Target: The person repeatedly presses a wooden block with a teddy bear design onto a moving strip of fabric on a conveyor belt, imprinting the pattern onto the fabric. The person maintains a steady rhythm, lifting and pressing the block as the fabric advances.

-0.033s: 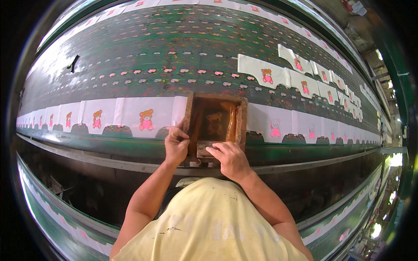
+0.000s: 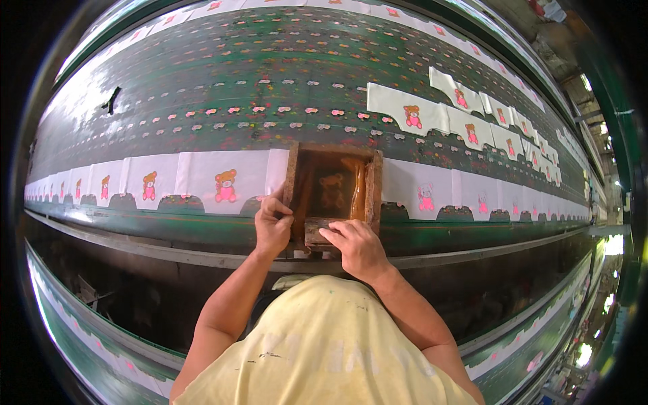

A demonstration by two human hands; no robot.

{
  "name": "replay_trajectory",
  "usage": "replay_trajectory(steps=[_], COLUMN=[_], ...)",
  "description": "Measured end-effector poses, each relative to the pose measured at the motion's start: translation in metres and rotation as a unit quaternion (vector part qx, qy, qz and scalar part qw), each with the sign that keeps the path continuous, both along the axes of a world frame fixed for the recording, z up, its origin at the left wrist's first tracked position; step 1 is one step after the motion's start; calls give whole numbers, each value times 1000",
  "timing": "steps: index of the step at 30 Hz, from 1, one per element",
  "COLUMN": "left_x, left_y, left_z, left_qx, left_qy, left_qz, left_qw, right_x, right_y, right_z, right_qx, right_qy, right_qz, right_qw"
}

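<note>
A wooden screen-printing frame [image 2: 368, 177] with a bear design and brown ink sits over a row of white cloth pieces on the green table. My left hand [image 2: 273, 226] is closed on the left side of the frame. My right hand [image 2: 354, 246] is closed on a wooden squeegee [image 2: 315, 234] at the frame's near edge. Left of the frame, white pieces [image 2: 141, 162] carry brown-and-pink bears. Right of it, the pieces [image 2: 469, 196] show pink bears without brown.
Several printed white pieces [image 2: 425, 101] lie farther back at the right, and another row runs along the far edge. The ink-spotted table [image 2: 256, 74] has a grey rail [image 2: 169, 246] along its near side. A second long table [image 2: 115, 361] lies behind me.
</note>
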State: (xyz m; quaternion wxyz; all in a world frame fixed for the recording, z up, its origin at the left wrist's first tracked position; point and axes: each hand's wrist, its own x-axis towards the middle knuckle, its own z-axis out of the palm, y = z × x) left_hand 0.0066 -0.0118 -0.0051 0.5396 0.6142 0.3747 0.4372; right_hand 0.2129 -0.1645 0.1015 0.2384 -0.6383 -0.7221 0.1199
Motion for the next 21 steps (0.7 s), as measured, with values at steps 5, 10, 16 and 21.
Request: replay_trajectory(steps=[5,10,16,21], left_x=[4,-2,-3,28], left_y=[9,10,10,-9], left_z=[3,6,11,39], left_qx=[29,39,105,117], left_qy=[18,96,73,15], left_qz=[-3,-3,-1,-24], left_qw=[999,995,992,993], right_x=[-8,0,26,55], right_y=[-6,-23,-56,-86], right_z=[6,-3,-21,-30], right_qx=[-37,63,99,97], right_qy=[31,46,153,283], right_qz=[-10,-66,-220,-229], right_qw=[999,995,958,926])
